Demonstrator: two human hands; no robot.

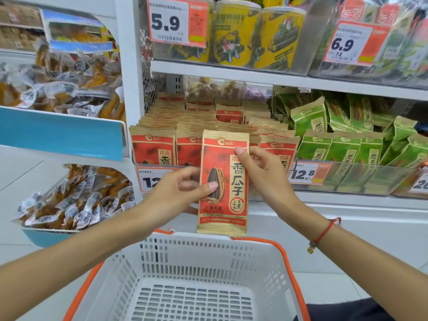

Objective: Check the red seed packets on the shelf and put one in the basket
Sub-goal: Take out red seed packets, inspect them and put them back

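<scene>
I hold one red seed packet [228, 195] upright in front of the shelf, above the far rim of the white basket [185, 253]. My left hand [178, 191] pinches its left edge, thumb on the front by the printed seed. My right hand [261, 167] grips its right edge near the top, thumb on the front. More red seed packets [152, 149] stand in rows on the shelf behind. The basket has orange handles and nothing lies inside it.
Green seed packets [342, 149] fill the shelf to the right. Yellow cans [234, 33] stand on the shelf above, behind price tags. Bins of wrapped snacks [76, 202] sit at the left. A red bracelet circles my right wrist.
</scene>
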